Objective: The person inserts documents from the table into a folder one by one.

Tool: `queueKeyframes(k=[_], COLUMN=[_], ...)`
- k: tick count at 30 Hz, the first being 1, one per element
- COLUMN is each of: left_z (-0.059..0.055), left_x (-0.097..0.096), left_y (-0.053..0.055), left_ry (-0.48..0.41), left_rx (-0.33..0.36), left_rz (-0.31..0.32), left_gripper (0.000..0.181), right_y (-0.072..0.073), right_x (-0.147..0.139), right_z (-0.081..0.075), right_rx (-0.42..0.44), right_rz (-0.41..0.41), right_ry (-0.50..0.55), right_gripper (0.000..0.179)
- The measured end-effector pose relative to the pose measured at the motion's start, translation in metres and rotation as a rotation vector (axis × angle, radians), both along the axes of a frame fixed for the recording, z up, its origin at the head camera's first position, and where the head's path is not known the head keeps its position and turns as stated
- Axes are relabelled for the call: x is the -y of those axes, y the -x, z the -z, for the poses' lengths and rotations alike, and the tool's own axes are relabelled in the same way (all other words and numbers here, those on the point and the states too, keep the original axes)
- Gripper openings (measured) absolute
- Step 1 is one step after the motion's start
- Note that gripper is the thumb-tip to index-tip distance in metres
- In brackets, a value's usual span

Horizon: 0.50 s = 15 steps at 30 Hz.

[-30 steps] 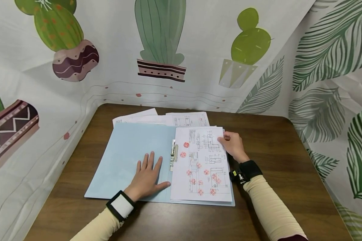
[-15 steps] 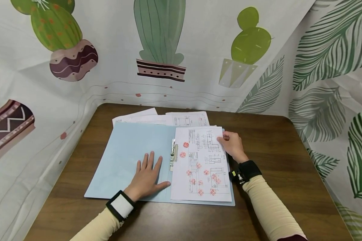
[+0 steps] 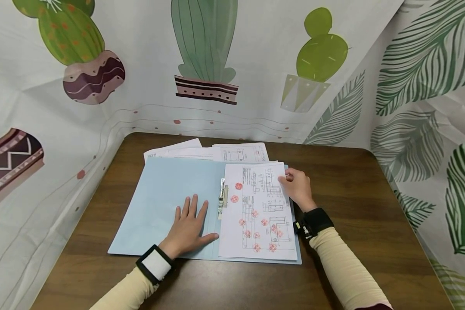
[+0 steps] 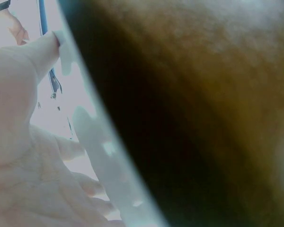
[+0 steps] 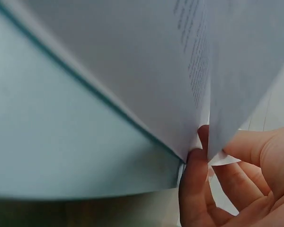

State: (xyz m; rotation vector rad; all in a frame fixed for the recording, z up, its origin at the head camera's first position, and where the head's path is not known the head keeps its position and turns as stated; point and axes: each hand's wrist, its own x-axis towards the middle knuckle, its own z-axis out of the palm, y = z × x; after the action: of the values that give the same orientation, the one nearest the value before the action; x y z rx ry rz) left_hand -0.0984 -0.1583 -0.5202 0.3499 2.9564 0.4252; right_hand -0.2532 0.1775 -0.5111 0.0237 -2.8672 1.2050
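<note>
The dark brown wood-grain table fills the lower part of my view. Midway between its left and right edges lies my pale blue folder, spread flat. Loose white printed papers stick out past the folder's far side, near the table's far edge. On the folder's right half sits a white paper sheet with black line drawings, topmost of its stack.

My left hand rests flat on the bare left half, fingers spread, grasping nothing. My right hand pinches the sheet's far right corner, thumb above and fingers beneath; I can't tell whether I have one leaf or several. The shiny metal clip lies along the stack's left side, and round red stamp marks dot the sheet.

I judge the step in hand to be parting that corner from the leaves below. The next move calls for a light, sure pinch and my left palm steadying the folder.
</note>
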Motion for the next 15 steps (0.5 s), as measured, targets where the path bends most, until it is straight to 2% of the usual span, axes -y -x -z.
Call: queueKeyframes(k=[10, 15], left_z=[-0.0004, 0.0], left_x=[0.0, -0.0006], left_y=[-0.0007, -0.0011], left_ry=[0.002, 0.0], left_rx=[-0.008, -0.011], left_rz=[0.002, -0.003], left_gripper=[0.102, 0.102], right_y=[-0.0048, -0.0046], right_x=[0.0047, 0.0053], right_z=[-0.0032, -0.0017], right_rx=[-0.015, -0.039], right_rz=[-0.007, -0.018], right_ry=[-0.051, -0.082], right_gripper=[0.021, 0.033])
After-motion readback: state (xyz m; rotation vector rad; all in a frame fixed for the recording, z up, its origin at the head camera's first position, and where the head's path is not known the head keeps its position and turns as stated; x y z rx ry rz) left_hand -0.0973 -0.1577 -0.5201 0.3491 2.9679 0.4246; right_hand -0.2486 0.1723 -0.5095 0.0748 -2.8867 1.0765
